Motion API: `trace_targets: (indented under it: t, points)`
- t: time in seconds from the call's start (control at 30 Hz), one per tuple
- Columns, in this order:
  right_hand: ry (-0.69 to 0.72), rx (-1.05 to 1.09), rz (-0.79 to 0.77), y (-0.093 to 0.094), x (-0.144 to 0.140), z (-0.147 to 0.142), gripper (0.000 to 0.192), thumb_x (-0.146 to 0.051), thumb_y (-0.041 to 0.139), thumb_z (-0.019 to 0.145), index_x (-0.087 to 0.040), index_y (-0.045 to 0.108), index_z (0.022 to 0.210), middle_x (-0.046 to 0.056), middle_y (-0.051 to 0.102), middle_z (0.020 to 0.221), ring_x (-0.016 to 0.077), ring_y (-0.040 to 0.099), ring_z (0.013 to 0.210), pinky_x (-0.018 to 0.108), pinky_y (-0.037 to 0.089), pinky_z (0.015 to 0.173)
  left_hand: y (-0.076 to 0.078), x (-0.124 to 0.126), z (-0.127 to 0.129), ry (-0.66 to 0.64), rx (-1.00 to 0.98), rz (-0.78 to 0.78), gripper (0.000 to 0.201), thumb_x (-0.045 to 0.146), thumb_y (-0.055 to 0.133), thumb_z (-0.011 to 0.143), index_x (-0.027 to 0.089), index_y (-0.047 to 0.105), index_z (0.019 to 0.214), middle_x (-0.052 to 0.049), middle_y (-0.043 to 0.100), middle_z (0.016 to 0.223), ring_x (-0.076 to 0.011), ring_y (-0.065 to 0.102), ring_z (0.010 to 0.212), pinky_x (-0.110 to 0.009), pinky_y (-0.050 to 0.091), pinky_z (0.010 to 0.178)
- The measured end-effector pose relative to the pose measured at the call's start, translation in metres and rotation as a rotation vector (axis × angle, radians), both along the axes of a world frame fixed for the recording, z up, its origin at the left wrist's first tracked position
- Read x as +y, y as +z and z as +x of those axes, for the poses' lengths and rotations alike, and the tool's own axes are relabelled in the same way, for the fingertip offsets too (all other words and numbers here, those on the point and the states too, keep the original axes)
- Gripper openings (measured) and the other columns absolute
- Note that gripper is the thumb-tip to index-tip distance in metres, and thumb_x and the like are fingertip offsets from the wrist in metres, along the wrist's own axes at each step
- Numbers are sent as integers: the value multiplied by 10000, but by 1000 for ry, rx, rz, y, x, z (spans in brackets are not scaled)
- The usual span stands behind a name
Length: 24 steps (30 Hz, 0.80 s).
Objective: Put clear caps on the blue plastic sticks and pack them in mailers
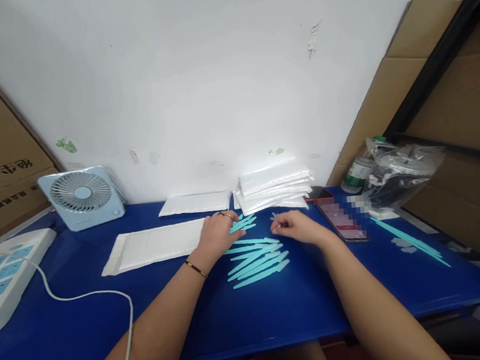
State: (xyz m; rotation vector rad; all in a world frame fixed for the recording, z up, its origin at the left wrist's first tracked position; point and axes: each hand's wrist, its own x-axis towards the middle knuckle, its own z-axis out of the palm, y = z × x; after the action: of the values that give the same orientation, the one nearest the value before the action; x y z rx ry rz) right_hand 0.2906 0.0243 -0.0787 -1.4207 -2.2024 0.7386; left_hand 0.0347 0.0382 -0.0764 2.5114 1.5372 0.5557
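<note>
Several thin turquoise plastic sticks (257, 259) lie in a loose pile on the blue table (276, 311). My left hand (217, 235), with a ring and a thin bracelet, rests palm down over the pile's upper left end, fingers closed around a few sticks (244, 223). My right hand (297, 228) lies just right of the pile, fingers curled toward the table, fingertips touching a stick end; what it holds is hidden. A long white padded envelope (153, 246) lies flat left of my left hand.
A stack of white envelopes (274, 191) and one more envelope (195, 203) sit by the wall. A small fan (82, 196), a power strip (4, 270) with white cable, a phone (342, 221), a bottle (355, 175) and a plastic bag (403, 174) surround them. More turquoise sticks (413, 240) lie right.
</note>
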Motion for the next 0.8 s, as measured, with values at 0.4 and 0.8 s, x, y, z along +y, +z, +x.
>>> trace_targets:
  t: [0.4,0.8]
  points:
    - [-272,-274,233,-17,19,15,131,-239,609,735,-190,683,831,51,662,870,177,582,768,254,405,675,-9,4,-2,-28,157,9,161,359,553,811,257,647,893,-17,625,932,-192,572,921,-300,374,775]
    - [-62,-115,134,-16,9,-7,155,-218,514,797,-184,664,774,23,650,806,135,570,690,227,395,615,-13,5,5,33,96,-35,138,341,582,777,245,677,753,-21,647,855,-217,577,900,-329,397,786]
